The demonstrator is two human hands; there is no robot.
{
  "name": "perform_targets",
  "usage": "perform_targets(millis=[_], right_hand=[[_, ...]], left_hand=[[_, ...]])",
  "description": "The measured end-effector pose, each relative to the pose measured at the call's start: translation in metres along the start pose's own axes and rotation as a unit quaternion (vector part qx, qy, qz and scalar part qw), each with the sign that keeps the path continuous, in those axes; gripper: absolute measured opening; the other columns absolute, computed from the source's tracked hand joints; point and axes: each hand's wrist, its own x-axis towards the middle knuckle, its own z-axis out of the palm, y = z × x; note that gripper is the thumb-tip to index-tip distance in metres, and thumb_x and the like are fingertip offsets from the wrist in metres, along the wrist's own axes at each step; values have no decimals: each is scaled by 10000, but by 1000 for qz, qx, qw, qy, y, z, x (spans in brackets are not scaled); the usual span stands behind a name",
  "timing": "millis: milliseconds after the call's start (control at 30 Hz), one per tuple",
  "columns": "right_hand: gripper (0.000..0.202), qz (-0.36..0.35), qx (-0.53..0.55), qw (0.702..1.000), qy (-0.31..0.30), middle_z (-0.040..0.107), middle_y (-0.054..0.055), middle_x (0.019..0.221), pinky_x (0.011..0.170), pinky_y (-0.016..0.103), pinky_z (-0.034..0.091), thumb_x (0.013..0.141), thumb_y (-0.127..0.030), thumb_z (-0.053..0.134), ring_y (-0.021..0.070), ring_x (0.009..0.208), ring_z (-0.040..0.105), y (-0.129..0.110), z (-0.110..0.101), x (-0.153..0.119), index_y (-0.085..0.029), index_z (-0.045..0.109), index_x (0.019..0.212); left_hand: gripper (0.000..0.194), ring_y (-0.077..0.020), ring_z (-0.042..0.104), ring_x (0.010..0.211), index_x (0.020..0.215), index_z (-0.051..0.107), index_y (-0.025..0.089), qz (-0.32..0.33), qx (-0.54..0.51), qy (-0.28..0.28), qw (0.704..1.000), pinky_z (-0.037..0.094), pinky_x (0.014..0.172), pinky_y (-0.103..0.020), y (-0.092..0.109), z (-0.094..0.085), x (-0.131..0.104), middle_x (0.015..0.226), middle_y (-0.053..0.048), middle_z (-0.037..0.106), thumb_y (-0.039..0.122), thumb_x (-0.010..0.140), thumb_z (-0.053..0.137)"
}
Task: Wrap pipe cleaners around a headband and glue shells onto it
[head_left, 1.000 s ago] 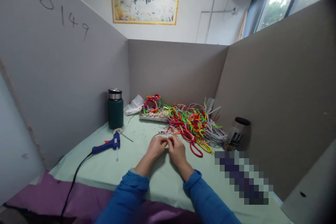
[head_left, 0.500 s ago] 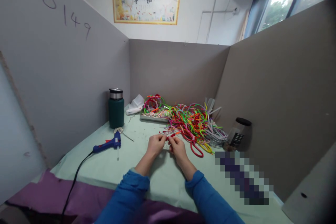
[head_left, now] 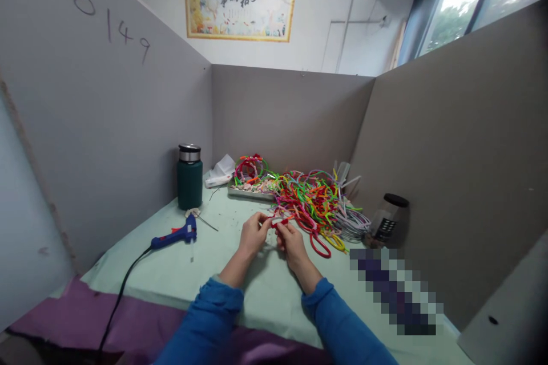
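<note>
My left hand (head_left: 256,232) and my right hand (head_left: 291,239) meet above the middle of the table, fingertips pinched. Between them runs a short piece of red cord (head_left: 279,222), which both hands grip; its ends are partly hidden by my fingers. Just beyond my right hand spreads a tangled heap of colourful cords (head_left: 314,197) in red, green, orange, pink and yellow. A red loop (head_left: 322,246) and a yellow loop (head_left: 336,241) stick out of the heap toward me.
On the left lies a blue glue gun (head_left: 180,234) with its black cable, near a dark green bottle (head_left: 189,182). A metal tray (head_left: 250,195) of small pieces stands at the back beside white tissue (head_left: 221,172). At right are a black-lidded jar (head_left: 387,219) and grey partition walls (head_left: 291,108).
My hands have drawn slightly apart, and more of the red cord shows between the fingertips. The surrounding objects have stayed in place.
</note>
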Motion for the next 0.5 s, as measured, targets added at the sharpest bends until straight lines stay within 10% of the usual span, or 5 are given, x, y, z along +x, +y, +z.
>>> perform_targets(millis=[200,500], right_hand=[[313,18,51,998,17,535,-52,554,330,149,247,626,-428,707,35,384,407,-5,-2,-1,-164,543,667],[385,7,52,999,6,557,-32,586,339,158,255,610,-504,718,35,384,395,-3,-2,1,-152,587,695]], left_hand=[[113,-113,546,747,877,624,174,141,4,-9,990,430,691,-217,3,0,-3,860,-28,596,142,801,547],[169,-127,565,764,914,683,173,169,36,-4,985,445,722,-238,-2,3,-4,804,-39,600,143,840,535]])
